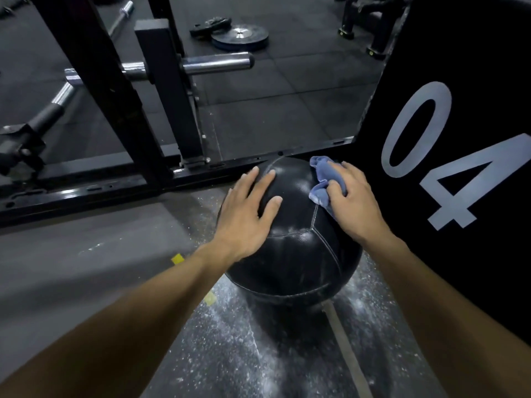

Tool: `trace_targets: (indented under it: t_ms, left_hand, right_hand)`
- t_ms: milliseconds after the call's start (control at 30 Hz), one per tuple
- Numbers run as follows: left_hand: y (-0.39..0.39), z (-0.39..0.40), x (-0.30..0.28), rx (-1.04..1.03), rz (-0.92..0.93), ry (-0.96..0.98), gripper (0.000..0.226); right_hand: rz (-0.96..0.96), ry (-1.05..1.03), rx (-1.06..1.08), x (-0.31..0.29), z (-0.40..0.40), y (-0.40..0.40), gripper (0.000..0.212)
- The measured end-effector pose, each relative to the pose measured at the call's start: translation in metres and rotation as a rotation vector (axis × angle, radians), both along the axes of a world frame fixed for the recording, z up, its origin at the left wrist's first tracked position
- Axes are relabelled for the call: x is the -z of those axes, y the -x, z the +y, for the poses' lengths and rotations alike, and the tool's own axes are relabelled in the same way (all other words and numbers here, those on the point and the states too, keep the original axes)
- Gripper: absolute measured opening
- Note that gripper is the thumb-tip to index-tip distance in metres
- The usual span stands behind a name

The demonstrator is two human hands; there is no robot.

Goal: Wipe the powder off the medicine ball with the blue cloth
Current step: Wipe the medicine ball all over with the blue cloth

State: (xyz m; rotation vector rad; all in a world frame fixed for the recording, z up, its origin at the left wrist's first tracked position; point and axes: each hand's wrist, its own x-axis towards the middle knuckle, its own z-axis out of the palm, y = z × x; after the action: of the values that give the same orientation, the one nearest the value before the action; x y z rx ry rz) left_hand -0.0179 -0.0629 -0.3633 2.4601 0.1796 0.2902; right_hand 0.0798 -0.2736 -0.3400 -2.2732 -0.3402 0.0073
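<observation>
The ball (293, 242) sits on the powdery floor (230, 354), just left of a black box (459, 81). The left hand (247, 216) lies flat on it, fingers spread. The right hand (353, 202) clutches the cloth (323, 182) against its upper right.

Black rack frame (120, 116), weight plates (240, 37), box marked "04" (459, 81).

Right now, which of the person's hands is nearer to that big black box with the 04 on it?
The right. The right hand presses the blue cloth on the medicine ball's far right side, just beside the box. The left hand lies flat on the ball's left side, farther off.
</observation>
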Motion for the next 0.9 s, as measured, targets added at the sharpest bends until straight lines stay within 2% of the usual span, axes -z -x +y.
trace_targets:
  t_ms: [67, 167, 267, 367, 433, 533, 800, 833, 900]
  left_hand:
    - [-0.001, -0.002, 0.011, -0.036, -0.043, -0.004, 0.063]
    - [0.001, 0.007, 0.014, -0.051, -0.074, -0.015, 0.063]
    - [0.0, 0.022, 0.014, -0.061, -0.045, -0.011, 0.061]
    - [0.008, 0.036, 0.016, -0.059, -0.029, -0.007, 0.059]
    - [0.02, 0.042, 0.02, -0.059, -0.034, 0.002, 0.055]
    - [0.036, 0.048, 0.028, -0.072, -0.08, 0.023, 0.058]
    - [0.061, 0.028, 0.043, -0.255, -0.103, -0.009, 0.061]
    - [0.065, 0.024, 0.043, -0.269, -0.101, -0.023, 0.061]
    - [0.072, 0.014, 0.041, -0.285, -0.078, -0.052, 0.062]
  right_hand:
    - [-0.069, 0.052, 0.025, 0.007, 0.005, 0.018, 0.053]
    - [-0.36, 0.118, -0.019, 0.03, 0.01, 0.07, 0.061]
    - [-0.562, 0.215, -0.141, 0.072, 0.015, 0.127, 0.065]
    - [-0.69, 0.441, -0.29, 0.11, 0.02, 0.162, 0.066]
    - [-0.708, 0.48, -0.33, 0.118, 0.02, 0.164, 0.063]
    - [-0.67, 0.38, -0.294, 0.104, 0.019, 0.154, 0.054]
    - [-0.351, 0.165, -0.011, 0.054, 0.032, 0.094, 0.058]
    - [-0.289, 0.1, 0.036, 0.046, 0.033, 0.084, 0.058]
    - [-0.022, -0.122, 0.158, 0.026, 0.036, 0.059, 0.057]
